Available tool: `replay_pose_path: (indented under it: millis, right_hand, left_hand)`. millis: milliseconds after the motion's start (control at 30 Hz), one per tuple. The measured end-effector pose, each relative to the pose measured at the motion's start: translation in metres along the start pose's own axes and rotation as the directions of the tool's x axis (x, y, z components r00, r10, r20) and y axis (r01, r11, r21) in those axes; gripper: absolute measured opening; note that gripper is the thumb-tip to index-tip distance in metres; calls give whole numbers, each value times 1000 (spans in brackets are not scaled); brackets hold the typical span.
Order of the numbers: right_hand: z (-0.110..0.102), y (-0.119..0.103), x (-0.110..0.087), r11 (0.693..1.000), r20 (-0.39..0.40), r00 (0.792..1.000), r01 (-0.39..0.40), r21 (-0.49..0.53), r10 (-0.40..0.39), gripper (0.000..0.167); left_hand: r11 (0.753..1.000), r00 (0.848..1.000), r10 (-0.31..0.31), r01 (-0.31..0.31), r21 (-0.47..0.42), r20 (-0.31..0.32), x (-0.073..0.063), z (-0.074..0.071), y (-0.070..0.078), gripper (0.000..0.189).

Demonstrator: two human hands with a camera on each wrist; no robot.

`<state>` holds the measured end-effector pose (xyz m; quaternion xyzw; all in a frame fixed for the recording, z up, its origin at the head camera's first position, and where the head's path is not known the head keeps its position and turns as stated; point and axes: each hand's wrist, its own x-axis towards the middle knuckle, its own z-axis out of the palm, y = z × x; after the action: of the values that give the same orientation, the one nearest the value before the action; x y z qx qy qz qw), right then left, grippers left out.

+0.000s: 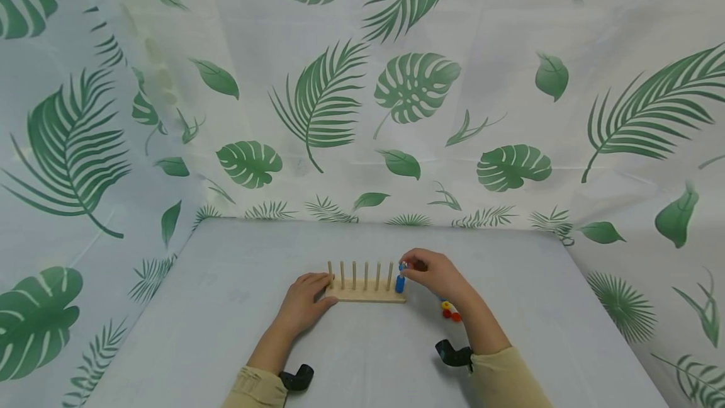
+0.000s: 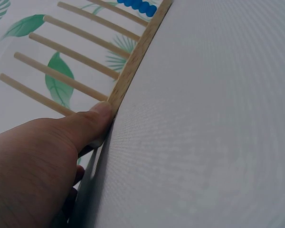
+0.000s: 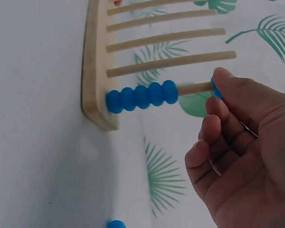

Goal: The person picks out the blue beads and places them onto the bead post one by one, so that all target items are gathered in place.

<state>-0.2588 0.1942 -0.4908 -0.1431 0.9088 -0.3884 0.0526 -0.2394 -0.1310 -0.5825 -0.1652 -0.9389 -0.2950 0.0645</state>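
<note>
A wooden peg rack (image 1: pixel 370 295) with a row of upright pegs stands on the table. My left hand (image 1: pixel 308 303) grips its left end, and in the left wrist view the thumb (image 2: pixel 102 110) lies on the base's edge. Several blue beads (image 3: pixel 141 96) are stacked at the bottom of the rightmost peg; the other pegs carry none. At the top of that peg my right hand (image 1: pixel 435 271) pinches another blue bead (image 3: pixel 217 89) between thumb and forefinger. In the right wrist view this bead is at the peg's tip, mostly covered by the fingers.
Loose red and yellow beads (image 1: pixel 447 314) lie on the white table (image 1: pixel 238 307) beside the right forearm. One loose blue bead (image 3: pixel 116 224) shows low in the right wrist view. Leaf-printed cloth (image 1: pixel 340 181) hangs behind the table and at both sides.
</note>
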Motion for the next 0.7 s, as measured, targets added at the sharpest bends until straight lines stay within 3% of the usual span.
replay_pose_path:
  millis: [700]
  right_hand:
    - [17, 23, 1, 1000, 50, 999, -10, 29, 8, 12]
  left_hand:
    - [1000, 1000, 7, -7, -3, -7, 0, 2, -3, 55]
